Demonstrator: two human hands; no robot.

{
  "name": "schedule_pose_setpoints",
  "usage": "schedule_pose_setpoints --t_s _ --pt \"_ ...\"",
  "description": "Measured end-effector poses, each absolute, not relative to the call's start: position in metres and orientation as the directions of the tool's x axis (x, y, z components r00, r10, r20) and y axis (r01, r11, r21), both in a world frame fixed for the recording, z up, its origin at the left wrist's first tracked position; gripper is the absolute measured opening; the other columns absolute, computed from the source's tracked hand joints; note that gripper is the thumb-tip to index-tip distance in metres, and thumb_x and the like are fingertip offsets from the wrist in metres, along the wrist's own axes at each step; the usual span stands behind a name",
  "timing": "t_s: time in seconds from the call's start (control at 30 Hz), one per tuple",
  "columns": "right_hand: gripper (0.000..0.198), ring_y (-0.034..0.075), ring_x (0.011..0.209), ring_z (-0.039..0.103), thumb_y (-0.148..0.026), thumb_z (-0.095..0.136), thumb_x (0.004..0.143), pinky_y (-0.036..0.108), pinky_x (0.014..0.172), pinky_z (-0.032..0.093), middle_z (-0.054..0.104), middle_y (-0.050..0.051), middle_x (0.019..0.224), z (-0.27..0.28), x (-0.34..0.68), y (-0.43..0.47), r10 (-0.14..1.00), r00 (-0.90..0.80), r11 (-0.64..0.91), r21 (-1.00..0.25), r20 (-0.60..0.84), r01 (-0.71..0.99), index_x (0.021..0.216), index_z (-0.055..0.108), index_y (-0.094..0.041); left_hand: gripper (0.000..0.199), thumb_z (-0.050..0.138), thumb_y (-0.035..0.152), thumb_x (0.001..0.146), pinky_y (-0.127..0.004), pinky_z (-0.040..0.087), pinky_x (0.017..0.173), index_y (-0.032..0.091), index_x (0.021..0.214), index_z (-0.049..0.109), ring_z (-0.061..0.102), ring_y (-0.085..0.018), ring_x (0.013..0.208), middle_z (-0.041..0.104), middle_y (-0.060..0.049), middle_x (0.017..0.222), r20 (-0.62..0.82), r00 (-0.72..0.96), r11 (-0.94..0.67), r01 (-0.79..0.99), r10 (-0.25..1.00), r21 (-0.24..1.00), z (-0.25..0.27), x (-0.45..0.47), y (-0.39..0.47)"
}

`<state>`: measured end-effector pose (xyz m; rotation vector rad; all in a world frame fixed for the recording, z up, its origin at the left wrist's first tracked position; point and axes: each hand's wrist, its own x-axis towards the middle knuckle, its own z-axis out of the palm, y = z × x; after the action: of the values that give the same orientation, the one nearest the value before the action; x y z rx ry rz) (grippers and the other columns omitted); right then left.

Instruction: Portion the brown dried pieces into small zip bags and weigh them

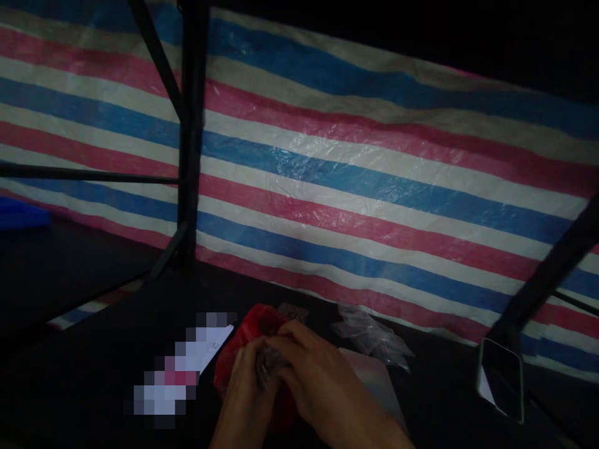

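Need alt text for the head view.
Left hand and right hand hold a small item, too dim to identify, over a red plastic bag on a dark surface. Clear plastic packets lie beyond the right hand, a phone is at far right, and a striped sheet hangs behind.

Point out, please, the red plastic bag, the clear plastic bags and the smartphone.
Red plastic bag (244,329): head view, crumpled upper part.
Clear plastic bags (374,337): head view, middle of the pile.
Smartphone (501,378): head view, dark screen.
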<state>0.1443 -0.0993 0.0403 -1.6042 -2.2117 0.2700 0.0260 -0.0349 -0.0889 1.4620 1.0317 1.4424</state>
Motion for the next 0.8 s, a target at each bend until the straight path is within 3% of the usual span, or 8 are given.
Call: schedule_pose_setpoints --t_s 0.13,0.23,0.37,0.5,0.7,0.8 --pt "0.044 0.019 0.121 0.068 -0.007 0.053 0.1 0.029 0.105 0.052 0.066 0.003 0.138 0.036 0.157 -0.086 0.945 -0.172 0.286 -0.448 0.277 0.847 0.136 0.068 -0.028 0.043 0.07 0.058 0.082 -0.047 0.061 0.089 0.023 0.106 0.067 0.074 -0.031 0.097 0.075 -0.01 0.104 0.238 0.023 -0.238 0.013 0.971 0.971 -0.082 0.015 -0.034" --pt "0.043 0.023 0.118 0.07 -0.002 0.054 0.093 0.032 0.101 0.052 0.071 0.007 0.131 0.023 0.169 -0.067 0.979 -0.127 0.175 -0.333 0.162 0.927 0.124 0.075 -0.022 0.046 0.069 0.064 0.08 -0.046 0.06 0.078 0.024 0.103 0.063 0.072 -0.029 0.082 0.072 -0.005 0.09 0.214 -0.039 -0.21 0.089 0.976 0.974 -0.087 0.002 -0.03" --pt "0.048 0.029 0.129 0.065 0.004 0.052 0.085 0.042 0.112 0.044 0.075 0.014 0.129 0.001 0.172 -0.044 0.989 -0.141 0.148 -0.222 0.046 0.964 0.12 0.077 -0.017 0.048 0.073 0.06 0.077 -0.05 0.061 0.079 0.024 0.107 0.062 0.075 -0.034 0.088 0.075 -0.009 0.098 0.17 -0.068 -0.156 0.168 0.983 0.973 -0.101 -0.012 -0.026" --pt "0.051 0.025 0.134 0.062 0.005 0.052 0.084 0.038 0.116 0.042 0.073 0.013 0.137 -0.013 0.162 -0.031 0.987 -0.151 0.158 -0.289 0.048 0.944 0.124 0.075 -0.018 0.039 0.074 0.043 0.071 -0.047 0.061 0.079 0.025 0.103 0.062 0.076 -0.033 0.088 0.076 -0.007 0.095 0.116 -0.016 -0.114 0.104 0.993 0.988 -0.104 -0.014 -0.029" --pt "0.048 0.019 0.107 0.075 0.007 0.059 0.075 0.025 0.092 0.052 0.081 0.005 0.116 -0.017 0.148 -0.028 0.982 -0.186 0.173 -0.474 0.02 0.863 0.106 0.081 -0.021 0.042 0.068 0.029 0.062 -0.036 0.059 0.067 0.027 0.102 0.055 0.072 -0.025 0.078 0.071 0.001 0.085 0.002 -0.023 -0.006 -0.18 1.0 0.984 -0.091 -0.01 -0.03" --pt "0.052 0.019 0.105 0.076 0.009 0.06 0.071 0.024 0.091 0.052 0.081 0.006 0.116 -0.017 0.144 -0.03 0.983 -0.18 0.166 -0.571 0.032 0.804 0.108 0.082 -0.021 0.041 0.068 0.027 0.06 -0.035 0.058 0.067 0.026 0.098 0.055 0.069 -0.023 0.075 0.068 0.002 0.082 0.019 -0.021 -0.023 -0.179 1.0 0.984 -0.085 -0.011 -0.029"
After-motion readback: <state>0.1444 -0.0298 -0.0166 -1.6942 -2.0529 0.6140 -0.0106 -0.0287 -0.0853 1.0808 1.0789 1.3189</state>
